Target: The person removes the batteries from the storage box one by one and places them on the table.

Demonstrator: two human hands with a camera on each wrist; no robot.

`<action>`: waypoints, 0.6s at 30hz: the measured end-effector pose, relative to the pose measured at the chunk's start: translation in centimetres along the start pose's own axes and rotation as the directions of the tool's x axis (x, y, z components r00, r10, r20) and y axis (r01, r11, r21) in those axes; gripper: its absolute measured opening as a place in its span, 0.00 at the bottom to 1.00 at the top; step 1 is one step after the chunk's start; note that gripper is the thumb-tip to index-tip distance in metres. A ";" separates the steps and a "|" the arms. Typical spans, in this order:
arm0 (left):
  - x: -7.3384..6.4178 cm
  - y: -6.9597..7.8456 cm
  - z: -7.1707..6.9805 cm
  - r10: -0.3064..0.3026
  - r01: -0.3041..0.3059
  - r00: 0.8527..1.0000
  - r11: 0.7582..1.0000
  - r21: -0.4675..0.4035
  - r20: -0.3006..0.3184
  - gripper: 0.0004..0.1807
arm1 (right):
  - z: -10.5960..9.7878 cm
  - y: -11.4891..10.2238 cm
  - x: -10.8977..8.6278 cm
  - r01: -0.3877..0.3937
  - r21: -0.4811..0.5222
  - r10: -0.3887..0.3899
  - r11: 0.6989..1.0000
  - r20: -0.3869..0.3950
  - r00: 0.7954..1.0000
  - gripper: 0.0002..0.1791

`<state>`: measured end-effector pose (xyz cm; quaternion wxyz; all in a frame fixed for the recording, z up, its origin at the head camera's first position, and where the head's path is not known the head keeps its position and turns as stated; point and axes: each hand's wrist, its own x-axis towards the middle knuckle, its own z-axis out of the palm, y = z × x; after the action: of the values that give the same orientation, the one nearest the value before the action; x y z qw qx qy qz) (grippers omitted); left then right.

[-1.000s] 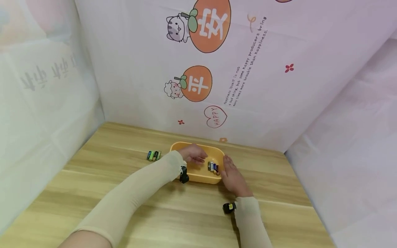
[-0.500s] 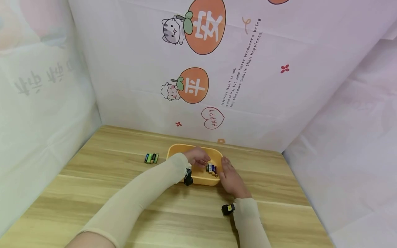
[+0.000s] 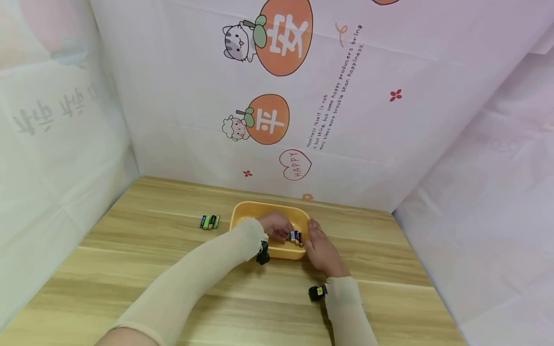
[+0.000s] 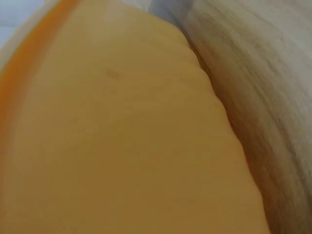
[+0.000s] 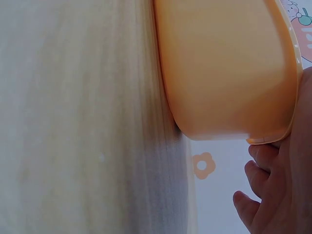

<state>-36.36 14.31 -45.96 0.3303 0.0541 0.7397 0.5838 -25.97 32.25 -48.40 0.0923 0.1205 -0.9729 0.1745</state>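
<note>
In the head view my left hand [image 3: 278,225] reaches down inside a yellow plastic basin [image 3: 264,247]. Its fingers are loosely bent, with the tips right at the left end of a row of several batteries [image 3: 296,236] lying on the basin floor. Those fingers partly cover the leftmost battery. My right hand [image 3: 322,249] rests against the basin's right end, fingers stretched along the outside and thumb at the rim. The right wrist view has its fingertips [image 5: 246,204] showing past the basin's corner. Only the basin's outer wall [image 4: 126,136] and tabletop fill the left wrist view; the left hand is hidden there.
Left of the basin, a second row of several batteries [image 3: 209,222], green, blue and dark, lies on the wood-grain table [image 3: 242,302]. A printed white sheet [image 3: 355,168] rises right behind the basin, and more sheets hang at both sides.
Inside the basin, my left hand has moved right and down until its fingertips reach the batteries. My right hand stays at the basin's right end. The head view has shifted slightly.
</note>
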 end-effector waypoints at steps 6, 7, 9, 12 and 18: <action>-0.1 -0.2 0.2 0.014 -0.013 1.000 0.999 0.037 -0.022 0.03 | 0.0 0.0 0.0 -0.006 -0.005 0.006 1.000 -0.002 1.000 0.32; 0.0 -0.3 0.3 0.017 -0.016 0.999 0.999 0.051 -0.033 0.03 | 0.0 0.0 0.0 -0.010 -0.004 0.010 1.000 0.000 1.000 0.32; 0.2 -0.5 0.5 0.025 -0.021 0.998 0.996 0.081 -0.055 0.02 | 0.1 0.0 0.0 -0.016 -0.005 0.016 1.000 0.011 1.000 0.32; 0.7 -0.9 0.8 0.031 -0.015 0.995 0.985 0.171 -0.092 0.06 | 0.2 -0.2 -0.1 -0.020 -0.002 0.020 1.000 0.035 0.999 0.33; 1.8 -1.0 1.1 0.060 -0.025 0.991 0.963 0.270 -0.123 0.07 | 0.1 -0.4 0.0 -0.010 -0.004 0.010 1.000 0.009 1.000 0.33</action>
<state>-36.90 15.73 -47.72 0.2585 0.0763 0.8304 0.4877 -25.84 31.83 -48.38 0.0871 0.1161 -0.9743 0.1724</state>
